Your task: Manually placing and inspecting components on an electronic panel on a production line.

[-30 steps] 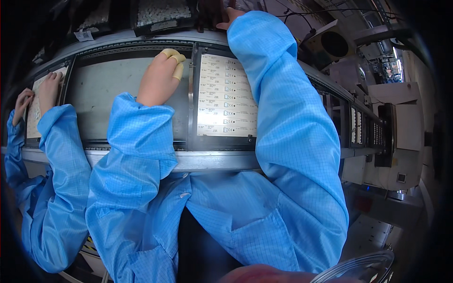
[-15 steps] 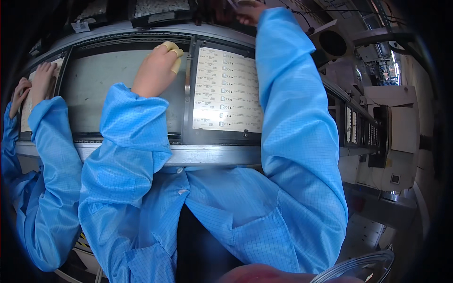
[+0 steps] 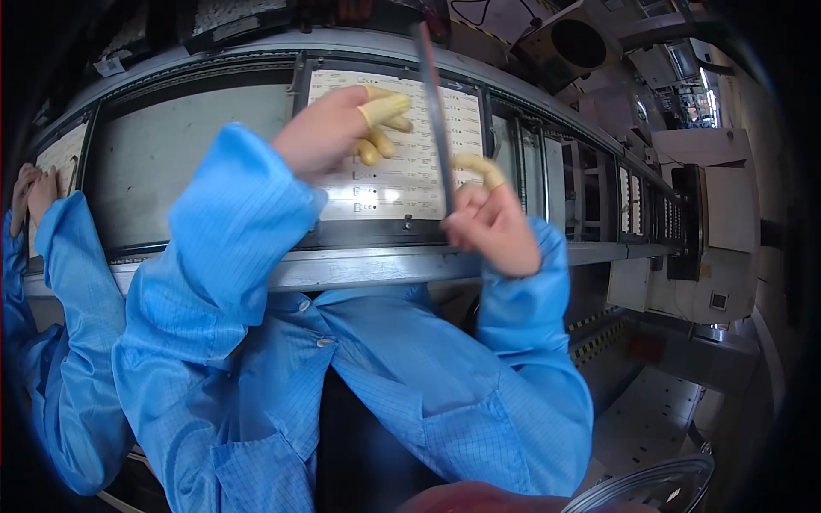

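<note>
My right hand point(image 3: 494, 224) grips the lower end of a thin, dark flat piece point(image 3: 434, 111), seen nearly edge-on and blurred by motion. A finger in a yellow finger cot stretches out beside the piece. Below and to its left lies a white printed circuit panel point(image 3: 436, 192) with rows of small markings, set in a dark frame on the conveyor. My left hand point(image 3: 346, 128), with yellow finger cots on several fingers, hovers over the panel's left part. Its fingers are loosely bent and apart, with nothing visible between them.
At the far left a co-worker's hands point(image 3: 36, 192) rest on another pale panel point(image 3: 64, 158). The conveyor's metal rail point(image 3: 368, 267) runs along my front. Bins of parts point(image 3: 231, 17) stand at the back, and a dark round opening in a box point(image 3: 577, 43) at the back right.
My right hand has come back from the far side with the thin flat piece. My left hand has moved right, from the grey conveyor area to over the printed panel.
</note>
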A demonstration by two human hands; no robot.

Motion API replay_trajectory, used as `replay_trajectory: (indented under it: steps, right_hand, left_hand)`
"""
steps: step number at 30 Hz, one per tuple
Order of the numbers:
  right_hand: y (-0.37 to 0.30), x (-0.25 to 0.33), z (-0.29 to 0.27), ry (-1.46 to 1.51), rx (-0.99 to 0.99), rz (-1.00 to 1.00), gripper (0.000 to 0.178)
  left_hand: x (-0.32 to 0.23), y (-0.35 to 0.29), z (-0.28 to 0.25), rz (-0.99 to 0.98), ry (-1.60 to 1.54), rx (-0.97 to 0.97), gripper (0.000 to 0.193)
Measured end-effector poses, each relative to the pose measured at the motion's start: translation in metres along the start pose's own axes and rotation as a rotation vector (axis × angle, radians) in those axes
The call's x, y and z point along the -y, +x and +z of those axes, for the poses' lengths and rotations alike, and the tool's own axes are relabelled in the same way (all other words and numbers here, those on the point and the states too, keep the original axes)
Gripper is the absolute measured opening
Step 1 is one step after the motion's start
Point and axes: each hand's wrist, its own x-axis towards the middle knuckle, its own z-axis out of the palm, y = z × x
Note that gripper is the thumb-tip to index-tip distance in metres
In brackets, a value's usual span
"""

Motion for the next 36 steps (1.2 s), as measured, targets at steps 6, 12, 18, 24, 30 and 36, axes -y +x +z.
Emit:
replay_trajectory:
  steps: [6, 12, 18, 24, 30, 36]
  right_hand:
    - [-0.005, -0.031, -0.001, -0.274, 0.129, -0.022, 0.054]
    - [0.012, -0.036, -0.015, -0.135, -0.031, -0.167, 0.051]
    - [0.024, -0.057, -0.032, -0.609, -0.389, -0.347, 0.056]
    - [0.038, -0.070, -0.025, -0.817, -0.485, -0.345, 0.055]
    - [0.046, -0.076, -0.028, -0.887, -0.446, -0.291, 0.054]
    - [0.049, -0.081, -0.029, -0.966, -0.490, -0.287, 0.053]
  left_hand:
    - [0.013, 0.025, 0.018, -0.190, -0.060, 0.126, 0.024]
    - [0.021, 0.050, 0.040, -0.080, 0.029, 0.187, 0.021]
    - [0.046, 0.052, 0.045, 0.494, 1.378, -0.276, 0.051]
    - [0.052, 0.058, 0.030, 0.290, 1.379, 0.136, 0.068]
    - [0.051, 0.054, 0.043, 0.430, 1.425, 0.091, 0.076]
    - [0.041, 0.058, 0.051, 0.231, 1.640, 0.216, 0.073]
